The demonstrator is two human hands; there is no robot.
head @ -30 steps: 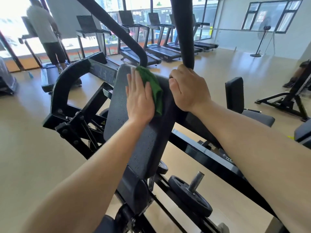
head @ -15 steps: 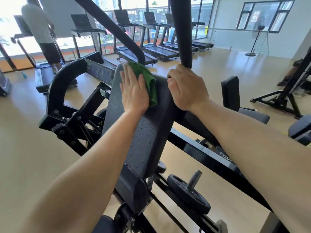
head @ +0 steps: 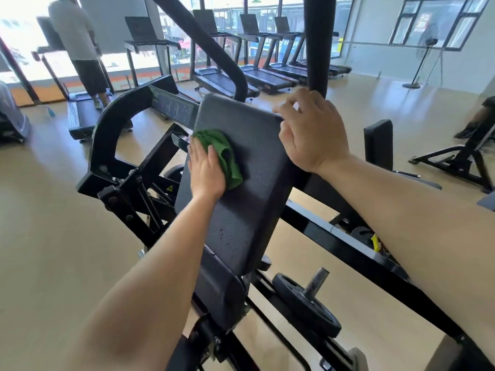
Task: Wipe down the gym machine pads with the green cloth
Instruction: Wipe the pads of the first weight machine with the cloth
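Observation:
A dark grey tilted back pad [head: 257,199] of a black gym machine fills the middle of the view. The crumpled green cloth [head: 223,156] lies on the pad's upper left part. My left hand [head: 205,170] presses flat on the cloth, fingers together, holding it against the pad. My right hand [head: 312,132] grips the pad's upper right edge, beside a thick black upright bar [head: 317,41]. Below the pad sits a smaller dark seat pad [head: 219,293].
A weight plate on a steel peg [head: 308,303] sits low right of the machine. Black frame beams [head: 348,245] run under my right arm. A row of treadmills [head: 227,81] lines the windows, a person [head: 80,46] standing on the left one. Another padded machine [head: 379,145] stands right.
My left hand has slid the green cloth down from the pad's top edge to its upper left part. My right hand has stayed on the pad's right edge.

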